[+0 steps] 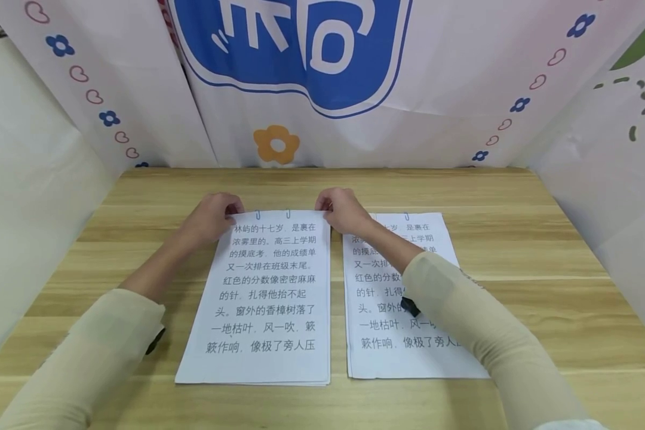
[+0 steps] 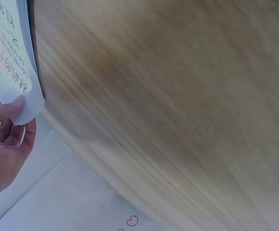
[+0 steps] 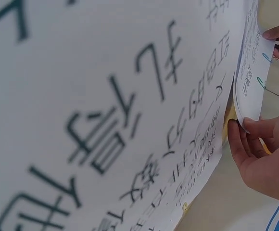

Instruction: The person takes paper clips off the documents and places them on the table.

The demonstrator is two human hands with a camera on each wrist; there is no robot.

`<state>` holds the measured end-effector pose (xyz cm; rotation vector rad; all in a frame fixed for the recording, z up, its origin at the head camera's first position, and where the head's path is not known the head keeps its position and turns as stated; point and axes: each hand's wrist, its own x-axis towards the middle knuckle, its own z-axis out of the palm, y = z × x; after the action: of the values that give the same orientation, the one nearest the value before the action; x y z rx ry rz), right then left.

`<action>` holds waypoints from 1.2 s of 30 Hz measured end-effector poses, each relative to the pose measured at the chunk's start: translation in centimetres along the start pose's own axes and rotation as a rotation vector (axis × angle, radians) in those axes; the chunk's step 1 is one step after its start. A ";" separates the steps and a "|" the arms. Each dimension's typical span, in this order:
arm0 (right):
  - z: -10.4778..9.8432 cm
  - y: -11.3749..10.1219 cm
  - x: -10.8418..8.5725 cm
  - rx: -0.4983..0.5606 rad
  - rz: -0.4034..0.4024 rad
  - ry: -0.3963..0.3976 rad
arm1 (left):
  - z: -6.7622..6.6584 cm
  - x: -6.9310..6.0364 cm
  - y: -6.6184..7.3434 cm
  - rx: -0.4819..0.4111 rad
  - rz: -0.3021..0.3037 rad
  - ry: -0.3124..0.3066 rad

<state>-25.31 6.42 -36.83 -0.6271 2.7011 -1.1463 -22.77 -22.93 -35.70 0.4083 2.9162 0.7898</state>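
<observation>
A stack of printed paper sheets (image 1: 269,286) lies on the left, with a blue paper clip (image 1: 257,215) and a green paper clip (image 3: 261,83) on its top edge. My left hand (image 1: 211,218) pinches its upper left corner; the left wrist view shows the thumb on top of the paper and fingers beneath. At the upper right corner, my right hand (image 1: 346,211) pinches the same stack between thumb and fingers. Below my right forearm lies a second stack of printed sheets (image 1: 381,361), partly hidden by the arm. It carries a blue paper clip (image 1: 406,216) and a yellow paper clip (image 3: 184,208).
Both stacks lie on a wood-grain table (image 1: 516,239), with a narrow gap between them. A white printed sheet (image 1: 430,125) with a blue sign, flowers and hearts stands behind the table. White walls (image 1: 32,167) rise at both sides.
</observation>
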 end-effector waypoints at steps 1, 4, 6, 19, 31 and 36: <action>0.0 0.0 0.0 0.003 -0.001 0.002 | 0.0 0.0 0.0 -0.007 0.002 0.002; 0.0 0.0 0.0 0.015 0.000 0.009 | -0.1 -0.1 -0.1 -0.036 0.009 0.008; -0.1 0.1 0.0 0.025 0.004 0.011 | -0.1 0.0 -0.2 -0.059 0.011 0.011; -0.2 -0.2 -0.2 0.091 0.049 0.027 | -0.3 -0.1 -0.8 -0.090 0.019 0.059; -0.1 -0.3 -0.3 0.141 0.075 0.019 | -0.3 -0.2 -1.1 -0.090 0.029 0.090; -0.2 -0.4 -0.4 0.169 0.083 0.014 | -0.3 -0.2 -1.1 -0.095 0.030 0.095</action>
<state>-24.83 6.44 -36.40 -0.4786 2.5791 -1.3428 -22.83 -24.02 -35.99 0.4178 2.9507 0.9728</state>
